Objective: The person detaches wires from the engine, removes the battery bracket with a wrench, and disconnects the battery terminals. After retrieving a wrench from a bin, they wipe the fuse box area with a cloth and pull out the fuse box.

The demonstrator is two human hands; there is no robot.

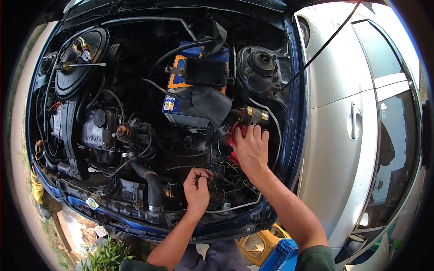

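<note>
My right hand [253, 147] grips a bunched red cloth [236, 140], its fingers reaching up to a dark cylindrical part with labels [254, 115]. Part of the cloth is hidden behind the fingers. Lower and to the left, my left hand [197, 187] is closed above the engine bay, thumb and fingers curled together beside thin loose wires [228, 165]. Whatever may be between its fingertips is too small or hidden to make out. A blue and orange car battery [181, 81] sits above both hands, with a dark flap hanging over its lower part.
The engine [99, 128] and a round air filter housing [77, 67] are at left. A screwdriver [83, 64] and yellow-handled pliers [84, 50] lie on the housing. A silver car [334, 122] stands close on the right. Below are a blue crate [280, 255] and a plant [108, 256].
</note>
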